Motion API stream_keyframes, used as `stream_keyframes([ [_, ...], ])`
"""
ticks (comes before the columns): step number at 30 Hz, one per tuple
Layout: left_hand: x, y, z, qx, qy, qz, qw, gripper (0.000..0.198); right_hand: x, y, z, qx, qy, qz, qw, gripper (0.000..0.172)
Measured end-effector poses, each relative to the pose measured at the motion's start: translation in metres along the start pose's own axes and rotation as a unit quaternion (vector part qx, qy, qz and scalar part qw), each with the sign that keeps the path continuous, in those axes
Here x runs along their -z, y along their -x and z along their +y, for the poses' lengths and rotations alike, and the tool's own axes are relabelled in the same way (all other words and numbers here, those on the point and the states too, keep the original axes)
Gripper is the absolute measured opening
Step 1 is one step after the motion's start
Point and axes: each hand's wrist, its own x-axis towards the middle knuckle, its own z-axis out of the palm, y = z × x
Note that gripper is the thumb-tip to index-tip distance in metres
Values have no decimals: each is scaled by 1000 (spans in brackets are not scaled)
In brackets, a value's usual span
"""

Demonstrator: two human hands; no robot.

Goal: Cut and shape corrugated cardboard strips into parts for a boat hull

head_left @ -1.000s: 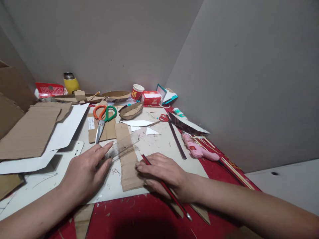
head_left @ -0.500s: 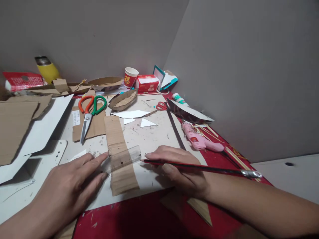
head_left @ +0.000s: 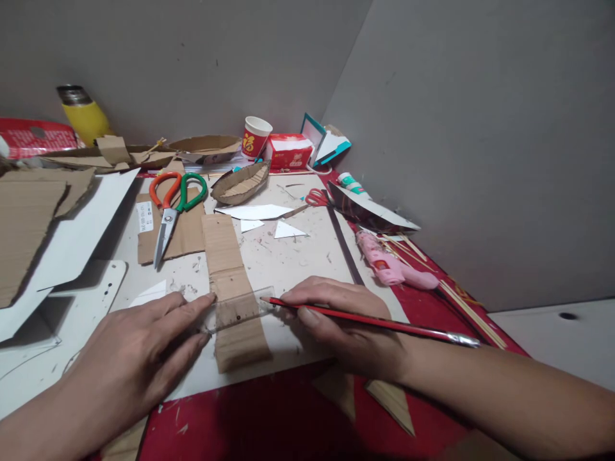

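A long brown cardboard strip (head_left: 225,269) lies on the white board (head_left: 288,256) in front of me. A clear plastic ruler (head_left: 240,310) lies across the strip near its front end. My left hand (head_left: 139,352) lies flat with fingers stretched out, fingertips pressing the ruler's left end. My right hand (head_left: 346,320) is closed on a red pencil (head_left: 384,324); the pencil's tip touches the ruler's right end and its metal-capped back end points right.
Orange-and-green scissors (head_left: 170,205) rest on a cardboard piece behind the strip. A cardboard boat shape (head_left: 240,182), white paper cut-offs, red scissors (head_left: 314,198), a pink glue gun (head_left: 391,267), wooden skewers, a paper cup (head_left: 254,136) and a yellow flask (head_left: 84,115) stand around. Cardboard sheets lie left.
The ruler has gone from slanted to lying squarely across the strip's front end. My right hand turned the pencil from pointing toward me to lying sideways, tip at the ruler's right end.
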Motion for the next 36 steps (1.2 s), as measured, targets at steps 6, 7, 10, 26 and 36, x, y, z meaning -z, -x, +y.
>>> stream_keyframes([
  [6,-1,1,-1,3,3,-3,1000,38,-1,2,-1,17,9,-1,1000,16],
  [7,-2,1,-2,5,4,-4,1000,38,-1,2,-1,19,11,-3,1000,16],
  [10,-2,2,-4,8,11,-6,1000,39,0,3,0,27,6,-11,1000,16],
  [26,0,-5,-5,-11,1,-21,1000,41,-20,14,8,56,-63,-85,993,22],
  [36,-3,-4,-7,-5,6,-16,1000,43,-23,12,10,40,-29,-114,992,19],
])
